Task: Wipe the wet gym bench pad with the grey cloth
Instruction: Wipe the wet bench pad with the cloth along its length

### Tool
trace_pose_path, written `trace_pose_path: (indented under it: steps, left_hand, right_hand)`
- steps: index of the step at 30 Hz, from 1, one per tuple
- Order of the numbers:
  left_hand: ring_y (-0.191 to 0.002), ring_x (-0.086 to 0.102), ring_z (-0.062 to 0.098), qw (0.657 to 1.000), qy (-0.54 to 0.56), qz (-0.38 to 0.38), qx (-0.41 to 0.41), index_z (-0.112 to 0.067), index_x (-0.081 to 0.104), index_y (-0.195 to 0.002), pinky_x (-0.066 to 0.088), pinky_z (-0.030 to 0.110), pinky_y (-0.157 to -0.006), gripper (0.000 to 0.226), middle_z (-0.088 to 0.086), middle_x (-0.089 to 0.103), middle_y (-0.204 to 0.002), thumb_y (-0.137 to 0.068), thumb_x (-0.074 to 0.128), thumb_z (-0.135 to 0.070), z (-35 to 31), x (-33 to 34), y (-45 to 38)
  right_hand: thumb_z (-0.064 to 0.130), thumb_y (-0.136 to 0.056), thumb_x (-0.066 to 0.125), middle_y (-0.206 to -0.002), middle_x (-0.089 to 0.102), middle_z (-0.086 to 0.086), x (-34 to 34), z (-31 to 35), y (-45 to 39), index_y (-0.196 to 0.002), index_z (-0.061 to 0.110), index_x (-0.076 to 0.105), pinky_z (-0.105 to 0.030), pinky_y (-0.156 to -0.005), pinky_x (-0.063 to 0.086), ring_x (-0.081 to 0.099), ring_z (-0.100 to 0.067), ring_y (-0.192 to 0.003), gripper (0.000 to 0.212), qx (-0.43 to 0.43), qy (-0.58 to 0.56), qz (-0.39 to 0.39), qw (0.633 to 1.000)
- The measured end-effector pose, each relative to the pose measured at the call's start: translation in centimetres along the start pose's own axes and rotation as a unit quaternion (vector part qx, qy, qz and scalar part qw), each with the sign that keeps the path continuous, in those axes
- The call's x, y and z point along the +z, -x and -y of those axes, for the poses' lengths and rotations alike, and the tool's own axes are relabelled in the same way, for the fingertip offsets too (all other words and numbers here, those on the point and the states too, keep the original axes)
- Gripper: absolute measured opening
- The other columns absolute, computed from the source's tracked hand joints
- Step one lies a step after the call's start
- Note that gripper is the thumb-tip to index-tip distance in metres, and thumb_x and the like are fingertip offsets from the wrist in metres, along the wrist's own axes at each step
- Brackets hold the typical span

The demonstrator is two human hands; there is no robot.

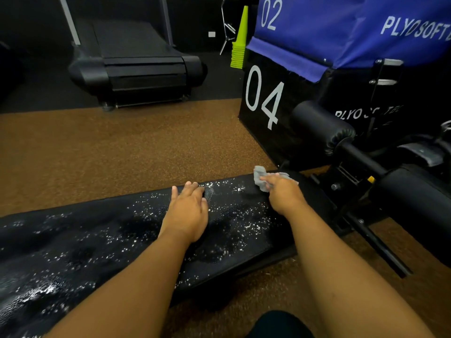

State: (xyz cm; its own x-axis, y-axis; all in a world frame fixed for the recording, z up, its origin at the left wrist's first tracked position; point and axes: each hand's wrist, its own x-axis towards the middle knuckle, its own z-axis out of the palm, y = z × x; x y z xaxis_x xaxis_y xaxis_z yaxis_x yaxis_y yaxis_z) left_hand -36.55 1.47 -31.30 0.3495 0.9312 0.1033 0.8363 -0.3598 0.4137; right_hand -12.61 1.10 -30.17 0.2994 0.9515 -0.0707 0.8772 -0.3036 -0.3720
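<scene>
A long black gym bench pad (pixel 102 242) runs across the lower view, speckled with shiny water droplets. My right hand (pixel 284 195) presses a crumpled grey cloth (pixel 260 178) onto the pad's far right corner; the cloth bunches out past my fingers. My left hand (pixel 188 211) lies flat on the pad to the left of the cloth, with its fingertips curled over the far edge and nothing in it.
Black and blue plyo boxes (pixel 266 98) marked 04 and 02 stand behind the bench's right end. The bench's black roller pads and frame (pixel 361 157) extend right. A treadmill (pixel 136 69) and stacked green cones (pixel 240 42) sit further back, beyond brown rubber flooring (pixel 109 147).
</scene>
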Motion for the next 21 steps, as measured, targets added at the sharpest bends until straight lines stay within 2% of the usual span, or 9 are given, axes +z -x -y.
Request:
trace_pose_path:
  steps: [2, 4, 6, 8, 11, 14, 15, 18, 21]
  left_hand:
    - [-0.147, 0.012, 0.017, 1.000, -0.003, 0.001, 0.002, -0.011, 0.035, -0.144, -0.004, 0.040, -0.121, 0.046, 0.006, 0.028, -0.155, -0.101, 0.025, -0.024, 0.0, 0.0, -0.1]
    - [-0.147, 0.012, 0.018, 1.000, -0.003, 0.002, 0.001, -0.011, 0.035, -0.144, -0.004, 0.041, -0.121, 0.046, 0.006, 0.028, -0.155, -0.101, 0.025, -0.024, 0.1, 0.1, -0.1]
    - [-0.147, 0.012, 0.018, 1.000, -0.005, 0.003, 0.001, -0.011, 0.035, -0.144, -0.004, 0.041, -0.121, 0.046, 0.006, 0.028, -0.155, -0.101, 0.025, -0.024, 0.1, 0.1, -0.1]
    - [-0.147, 0.012, 0.018, 1.000, -0.005, 0.004, 0.001, -0.011, 0.036, -0.143, -0.004, 0.041, -0.120, 0.045, 0.006, 0.029, -0.155, -0.101, 0.025, -0.023, 0.1, 0.2, -0.1]
    - [-0.147, 0.013, 0.018, 1.000, -0.008, 0.001, 0.002, -0.011, 0.037, -0.142, -0.003, 0.041, -0.120, 0.045, 0.006, 0.030, -0.154, -0.101, 0.025, -0.023, 0.2, 0.3, -0.2]
    - [-0.147, 0.013, 0.018, 1.000, -0.015, 0.000, 0.002, -0.010, 0.037, -0.142, -0.003, 0.042, -0.120, 0.045, 0.006, 0.030, -0.154, -0.101, 0.025, -0.023, 0.2, 0.3, -0.2]
    - [-0.147, 0.013, 0.018, 1.000, -0.015, 0.001, 0.002, -0.010, 0.037, -0.142, -0.003, 0.041, -0.121, 0.045, 0.006, 0.030, -0.154, -0.101, 0.025, -0.023, 0.2, 0.3, -0.1]
    - [-0.147, 0.011, 0.018, 1.000, -0.016, 0.004, 0.004, -0.011, 0.035, -0.143, -0.003, 0.041, -0.121, 0.045, 0.006, 0.029, -0.155, -0.101, 0.024, -0.023, 0.1, 0.2, -0.1]
    - [-0.147, 0.011, 0.018, 1.000, -0.016, 0.004, 0.003, -0.011, 0.035, -0.143, -0.003, 0.041, -0.121, 0.045, 0.006, 0.028, -0.155, -0.101, 0.024, -0.022, 0.1, 0.2, -0.2]
  right_hand:
    - [0.012, -0.097, 0.044, -0.149, 0.038, -0.005, 0.4, 1.2, 0.0, -0.138, 0.022, 0.044, -0.033, -0.113, 0.027, 0.031, -0.023, -0.139, 0.043, -0.004, 0.041, -0.037, 0.998]
    - [0.010, -0.097, 0.045, -0.149, 0.038, -0.004, 0.9, 1.8, 0.9, -0.138, 0.023, 0.048, -0.030, -0.114, 0.024, 0.031, -0.021, -0.139, 0.043, -0.055, 0.011, -0.032, 0.998]
    - [0.010, -0.097, 0.046, -0.147, 0.042, 0.000, 0.9, 0.6, 1.9, -0.131, 0.023, 0.056, -0.014, -0.110, 0.017, 0.031, -0.015, -0.139, 0.038, -0.108, -0.038, -0.004, 0.993]
    - [0.008, -0.097, 0.048, -0.143, 0.047, 0.001, 0.1, -1.4, 2.5, -0.125, 0.019, 0.061, -0.002, -0.098, 0.013, 0.033, -0.012, -0.138, 0.034, -0.097, -0.071, 0.008, 0.993]
    - [0.002, -0.094, 0.050, -0.142, 0.048, -0.005, 0.1, -2.4, 2.0, -0.123, 0.019, 0.062, -0.013, -0.109, 0.019, 0.035, -0.016, -0.138, 0.037, -0.043, -0.074, -0.043, 0.995]
    - [0.005, -0.095, 0.046, -0.153, 0.033, 0.000, 0.9, -0.5, 2.5, -0.137, 0.024, 0.049, -0.031, -0.118, 0.017, 0.023, -0.015, -0.143, 0.046, -0.029, -0.004, -0.033, 0.999]
    - [0.007, -0.096, 0.045, -0.154, 0.031, 0.002, 1.2, -0.3, 2.8, -0.137, 0.026, 0.049, -0.031, -0.118, 0.014, 0.021, -0.013, -0.144, 0.045, -0.055, -0.001, -0.027, 0.998]
    - [0.008, -0.098, 0.045, -0.147, 0.042, 0.002, 0.6, -2.1, 4.0, -0.128, 0.025, 0.059, -0.015, -0.111, 0.011, 0.028, -0.008, -0.141, 0.037, -0.126, -0.046, 0.014, 0.991]
    - [0.001, -0.094, 0.048, -0.143, 0.047, 0.002, -0.4, -4.0, 4.1, -0.125, 0.021, 0.061, -0.012, -0.110, 0.015, 0.031, -0.008, -0.139, 0.039, -0.070, -0.070, -0.016, 0.995]
